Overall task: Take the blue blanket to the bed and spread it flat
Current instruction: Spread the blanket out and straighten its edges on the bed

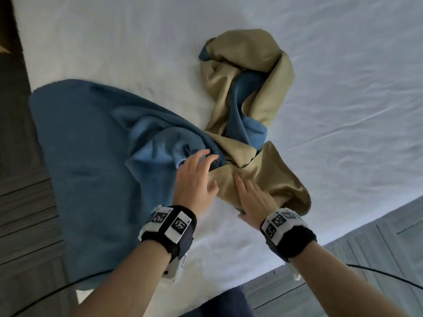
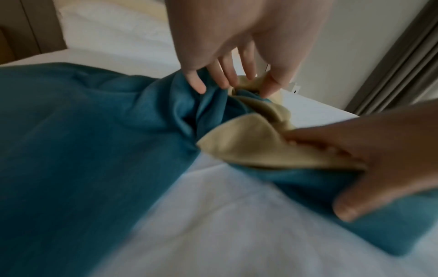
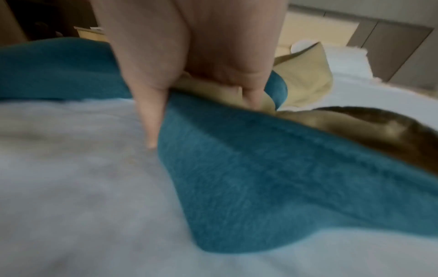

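Note:
The blanket (image 1: 91,156), blue on one face and tan on the other (image 1: 251,65), lies twisted on the white bed (image 1: 343,88). Its blue part spreads to the left and hangs over the near edge. The tan part bunches toward the middle. My left hand (image 1: 196,177) hovers open over the twist, fingers spread; in the left wrist view its fingertips (image 2: 199,86) touch a blue fold (image 2: 94,131). My right hand (image 1: 251,200) lies on the tan flap with its thumb under the edge, pinching the blanket (image 3: 260,168); the right wrist view shows that hand (image 3: 201,75) from close.
Dark wood floor (image 1: 18,202) runs along the bed's left side and grey floor (image 1: 377,248) lies past its lower right edge. A white pillow (image 2: 106,28) sits at the head. Curtains (image 2: 403,65) hang at the far right. A black cable (image 1: 45,291) trails from my arm.

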Motion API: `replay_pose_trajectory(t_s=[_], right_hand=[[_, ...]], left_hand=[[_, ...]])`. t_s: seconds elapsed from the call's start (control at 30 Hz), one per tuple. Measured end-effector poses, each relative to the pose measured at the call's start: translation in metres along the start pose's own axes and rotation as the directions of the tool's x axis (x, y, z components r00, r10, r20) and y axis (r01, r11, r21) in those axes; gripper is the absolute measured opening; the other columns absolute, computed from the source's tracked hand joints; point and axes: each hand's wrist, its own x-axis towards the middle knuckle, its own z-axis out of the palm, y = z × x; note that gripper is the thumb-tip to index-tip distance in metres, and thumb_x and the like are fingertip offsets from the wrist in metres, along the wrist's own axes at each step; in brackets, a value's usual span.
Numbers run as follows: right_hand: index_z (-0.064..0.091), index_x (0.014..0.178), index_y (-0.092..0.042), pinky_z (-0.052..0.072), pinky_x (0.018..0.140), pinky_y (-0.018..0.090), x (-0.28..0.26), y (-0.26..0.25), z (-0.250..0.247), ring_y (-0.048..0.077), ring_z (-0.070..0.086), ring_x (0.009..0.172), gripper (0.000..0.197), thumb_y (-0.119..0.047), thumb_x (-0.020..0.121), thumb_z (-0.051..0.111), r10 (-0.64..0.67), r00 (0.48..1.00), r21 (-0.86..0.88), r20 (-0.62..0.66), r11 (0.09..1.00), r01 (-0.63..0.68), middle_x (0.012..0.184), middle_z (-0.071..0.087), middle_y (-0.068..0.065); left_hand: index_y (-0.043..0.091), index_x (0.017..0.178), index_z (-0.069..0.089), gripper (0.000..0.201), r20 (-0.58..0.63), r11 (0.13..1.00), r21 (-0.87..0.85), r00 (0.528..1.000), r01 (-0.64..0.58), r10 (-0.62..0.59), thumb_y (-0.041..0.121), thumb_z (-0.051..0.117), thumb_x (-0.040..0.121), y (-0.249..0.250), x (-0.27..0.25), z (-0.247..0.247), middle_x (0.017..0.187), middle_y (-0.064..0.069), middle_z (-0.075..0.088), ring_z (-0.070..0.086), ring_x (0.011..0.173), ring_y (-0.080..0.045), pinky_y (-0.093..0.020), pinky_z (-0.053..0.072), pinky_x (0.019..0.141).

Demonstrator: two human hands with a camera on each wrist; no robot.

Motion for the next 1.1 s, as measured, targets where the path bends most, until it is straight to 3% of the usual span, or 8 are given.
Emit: replay_pose_trajectory(t_s=[0.07, 0.17, 0.27, 0.4, 0.57, 0.7, 0.83, 1.1], right_hand=[[0.001, 0.148, -0.019, 0.044, 0.097, 0.041, -0.001, 0.005, -0.012, 0.028, 0.043, 0.126, 0.094, -0.042, 0.080, 0.063, -0.010, 0.996, 0.101, 0.087, 0.995, 0.001, 0.141, 0.039, 0.006], [0.032, 0.135, -0.034, 0.047, 0.090, 0.039, 0.008, 0.017, -0.048, 0.028, 0.058, 0.107, 0.051, -0.046, 0.088, 0.046, 0.006, 0.988, 0.203, 0.152, 0.978, -0.037, 0.120, 0.061, 0.003], [0.057, 0.110, -0.031, 0.047, 0.083, 0.038, 0.035, 0.032, -0.096, 0.026, 0.059, 0.102, 0.026, -0.041, 0.090, 0.045, 0.087, 0.995, 0.184, -0.045, 0.980, -0.077, 0.097, 0.060, -0.006], [0.029, 0.139, -0.025, 0.042, 0.092, 0.045, 0.091, 0.054, -0.143, 0.034, 0.041, 0.121, 0.074, -0.034, 0.077, 0.069, 0.221, 0.933, 0.311, -0.285, 0.942, -0.128, 0.138, 0.036, 0.008], [-0.001, 0.147, -0.031, 0.043, 0.100, 0.048, 0.146, 0.057, -0.135, 0.042, 0.039, 0.127, 0.117, -0.025, 0.065, 0.082, 0.129, 0.991, 0.150, -0.021, 0.981, -0.125, 0.147, 0.022, 0.019], [0.031, 0.134, -0.016, 0.048, 0.092, 0.046, 0.171, 0.056, -0.132, 0.038, 0.040, 0.124, 0.080, -0.019, 0.069, 0.077, 0.080, 0.996, -0.191, -0.047, 0.978, -0.088, 0.133, 0.038, 0.020], [0.046, 0.117, -0.012, 0.043, 0.069, 0.037, 0.172, 0.080, -0.148, 0.038, 0.058, 0.104, 0.037, -0.015, 0.083, 0.060, -0.060, 0.998, -0.211, -0.011, 0.976, 0.056, 0.118, 0.055, 0.018], [0.053, 0.105, -0.024, 0.040, 0.063, 0.031, 0.089, 0.242, -0.153, 0.034, 0.065, 0.089, 0.041, -0.050, 0.074, 0.058, 0.066, 0.989, -0.102, -0.131, 0.992, -0.079, 0.101, 0.068, 0.008]], left_hand=[[0.019, 0.133, 0.044, 0.071, 0.078, 0.987, 0.155, 0.996, -0.049, 0.037, 0.020, 0.070, 0.068, 0.001, 0.017, 0.001, 0.147, -0.009, 0.037, 0.036, 0.135, -0.028, -0.049, 0.034, 0.106], [0.029, 0.144, 0.018, 0.093, 0.291, 0.947, 0.316, 0.956, -0.065, -0.031, 0.040, 0.072, 0.070, 0.000, 0.041, 0.006, 0.158, -0.004, 0.009, 0.007, 0.146, -0.028, -0.060, 0.014, 0.112], [0.030, 0.147, 0.002, 0.109, 0.458, 0.928, 0.369, 0.878, -0.048, -0.136, 0.048, 0.074, 0.066, -0.007, 0.064, 0.012, 0.159, 0.000, 0.003, -0.002, 0.146, -0.031, -0.064, 0.007, 0.111], [0.030, 0.146, -0.001, 0.106, 0.549, 0.894, 0.447, 0.802, -0.043, -0.235, 0.035, 0.074, 0.071, -0.016, 0.069, 0.027, 0.159, 0.002, 0.000, -0.005, 0.146, -0.031, -0.067, 0.008, 0.109], [0.034, 0.147, -0.002, 0.077, 0.506, 0.895, 0.446, 0.816, 0.030, -0.279, 0.024, 0.049, 0.091, -0.020, 0.066, 0.047, 0.160, 0.005, -0.007, -0.011, 0.146, -0.028, -0.068, 0.004, 0.109], [0.037, 0.146, -0.004, 0.068, 0.463, 0.878, 0.475, 0.834, 0.053, -0.301, 0.021, 0.038, 0.095, -0.016, 0.066, 0.055, 0.160, 0.006, -0.010, -0.010, 0.147, -0.028, -0.068, 0.003, 0.108], [0.036, 0.146, -0.005, 0.070, 0.430, 0.842, 0.529, 0.824, 0.102, -0.370, 0.024, 0.040, 0.094, -0.006, 0.067, 0.054, 0.160, 0.008, -0.008, -0.006, 0.147, -0.025, -0.067, 0.006, 0.109], [0.032, 0.140, 0.032, 0.055, 0.191, 0.742, 0.584, 0.832, 0.330, -0.520, 0.043, 0.048, 0.089, 0.051, 0.085, 0.048, 0.150, 0.009, 0.034, 0.017, 0.144, -0.020, -0.066, 0.010, 0.109]])
